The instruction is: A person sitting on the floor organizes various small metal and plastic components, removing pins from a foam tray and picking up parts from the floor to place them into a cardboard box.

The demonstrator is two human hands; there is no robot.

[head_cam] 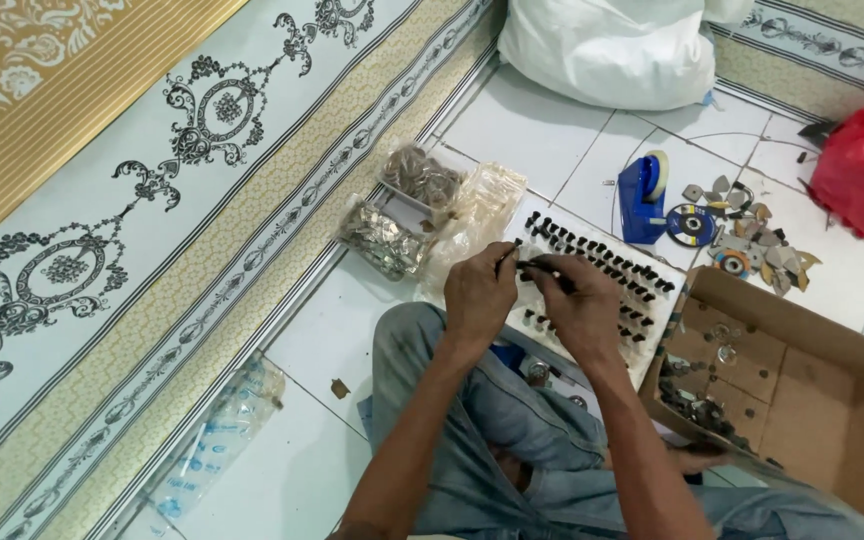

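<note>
A small dark part (pixel 515 262) is pinched between left hand (pixel 479 293) and right hand (pixel 580 305), both grips grasping it above the white tray (pixel 652 320).

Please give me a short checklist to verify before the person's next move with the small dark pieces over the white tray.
1. Left hand pinches a small dark piece at its fingertips: ok.
2. Right hand holds its own piece securely: cannot tell, fingers hide it.
3. White rectangular tray has bare space beside the rows of small black upright pieces: ok.
4. Open brown cardboard box stays near the right hand: ok.
5. Clear plastic bags of metal parts stay apart from the tray: not ok, one lies against its left edge.
</note>
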